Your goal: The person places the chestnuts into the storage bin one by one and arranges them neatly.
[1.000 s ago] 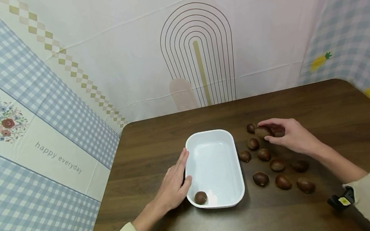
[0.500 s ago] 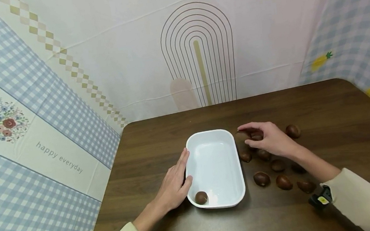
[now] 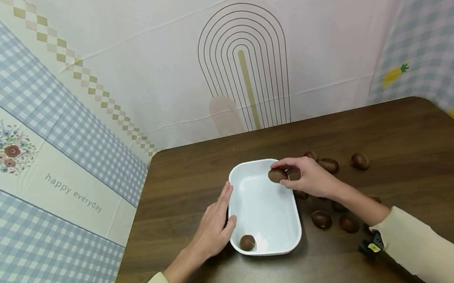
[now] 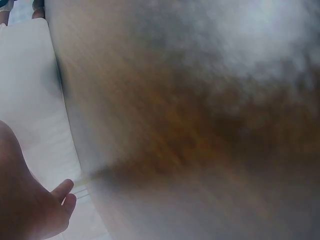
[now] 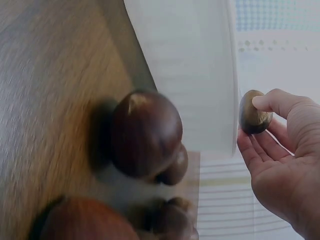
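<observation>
we see the right hand (image 3: 310,176) pinching a smooth, brown, rounded chestnut (image 3: 277,175) between thumb and fingertips, holding it over the far right corner of a white, glossy, round-cornered rectangular tray (image 3: 262,211). nearer to us and left of this grip, a second round brown chestnut (image 3: 247,242) lies in the tray's near left corner. to the grip's left, across the tray, the left hand (image 3: 210,227) grasps nothing: its straight fingers rest against the left rim, thumb spread apart. to the right of the grip, loose dark brown chestnuts (image 3: 321,219) lie on a dark brown wood-grained table (image 3: 197,171), some partly hidden by the right forearm (image 3: 362,203). beyond the grip hangs a pale printed cloth (image 3: 163,74).
</observation>
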Action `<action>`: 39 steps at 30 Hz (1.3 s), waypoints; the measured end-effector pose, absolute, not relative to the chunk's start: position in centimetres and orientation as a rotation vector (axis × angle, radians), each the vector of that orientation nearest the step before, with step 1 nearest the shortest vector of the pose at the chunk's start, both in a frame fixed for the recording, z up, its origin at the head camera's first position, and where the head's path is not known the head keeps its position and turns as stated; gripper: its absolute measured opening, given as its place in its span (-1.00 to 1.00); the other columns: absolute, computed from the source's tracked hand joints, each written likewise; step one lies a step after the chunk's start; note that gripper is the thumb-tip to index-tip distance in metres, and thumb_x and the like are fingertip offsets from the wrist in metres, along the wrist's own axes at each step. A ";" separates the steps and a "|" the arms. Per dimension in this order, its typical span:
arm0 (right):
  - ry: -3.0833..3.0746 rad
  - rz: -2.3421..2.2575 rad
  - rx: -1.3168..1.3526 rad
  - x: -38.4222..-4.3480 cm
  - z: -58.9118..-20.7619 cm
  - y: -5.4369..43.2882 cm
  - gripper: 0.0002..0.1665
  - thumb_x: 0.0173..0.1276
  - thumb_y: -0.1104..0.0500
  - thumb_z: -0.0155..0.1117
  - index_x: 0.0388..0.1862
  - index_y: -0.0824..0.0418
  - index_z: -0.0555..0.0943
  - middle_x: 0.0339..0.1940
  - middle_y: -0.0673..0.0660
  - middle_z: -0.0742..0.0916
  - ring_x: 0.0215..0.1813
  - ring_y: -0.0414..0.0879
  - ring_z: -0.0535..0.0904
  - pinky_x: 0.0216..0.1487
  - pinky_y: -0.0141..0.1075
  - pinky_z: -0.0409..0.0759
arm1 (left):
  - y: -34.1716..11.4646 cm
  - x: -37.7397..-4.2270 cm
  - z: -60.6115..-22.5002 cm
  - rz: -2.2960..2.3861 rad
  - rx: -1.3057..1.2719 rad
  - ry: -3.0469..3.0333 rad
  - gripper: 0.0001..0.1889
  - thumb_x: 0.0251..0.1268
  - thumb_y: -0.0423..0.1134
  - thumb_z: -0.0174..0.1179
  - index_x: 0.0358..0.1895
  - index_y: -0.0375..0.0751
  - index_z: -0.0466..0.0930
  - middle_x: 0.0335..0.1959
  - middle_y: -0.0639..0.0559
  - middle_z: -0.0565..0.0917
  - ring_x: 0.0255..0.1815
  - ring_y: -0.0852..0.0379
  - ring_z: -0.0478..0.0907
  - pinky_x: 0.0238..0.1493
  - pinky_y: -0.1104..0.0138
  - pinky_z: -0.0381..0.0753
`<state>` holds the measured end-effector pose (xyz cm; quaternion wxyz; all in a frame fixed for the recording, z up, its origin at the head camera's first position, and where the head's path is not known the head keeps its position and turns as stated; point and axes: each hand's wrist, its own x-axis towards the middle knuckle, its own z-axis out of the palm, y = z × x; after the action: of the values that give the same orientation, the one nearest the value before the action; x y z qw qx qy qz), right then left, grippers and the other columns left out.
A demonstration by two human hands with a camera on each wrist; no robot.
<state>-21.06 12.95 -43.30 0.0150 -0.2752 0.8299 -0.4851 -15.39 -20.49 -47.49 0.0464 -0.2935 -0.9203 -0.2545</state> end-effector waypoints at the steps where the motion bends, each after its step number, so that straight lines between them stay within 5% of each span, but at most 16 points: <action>1: 2.575 -1.517 -0.863 -21.1 -43.4 12.7 -0.46 0.36 0.40 0.45 0.33 0.33 0.65 0.18 0.17 0.78 0.17 0.05 0.69 0.20 0.01 0.67 | -20.5 -15.4 -47.5 -0.775 -0.896 -2.807 -0.22 0.55 -0.18 -0.02 0.76 -0.17 -0.05 0.77 -0.07 0.01 0.68 0.06 0.16 0.50 -0.12 0.32; 39: 2.491 -1.529 -1.028 -19.6 -44.5 5.2 -0.54 0.32 0.41 0.45 0.21 0.43 0.68 0.09 0.18 0.80 0.07 0.03 0.73 0.15 -0.08 0.71 | -20.5 -15.4 -47.5 -0.774 -0.888 -2.810 -0.21 0.54 -0.18 -0.01 0.76 -0.15 -0.04 0.77 0.00 -0.01 0.65 0.00 0.24 0.49 -0.13 0.33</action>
<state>-19.58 5.21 -44.51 0.0217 -0.3317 0.8039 -0.4933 -15.35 -20.46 -47.53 0.0473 -0.2912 -0.9212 -0.2536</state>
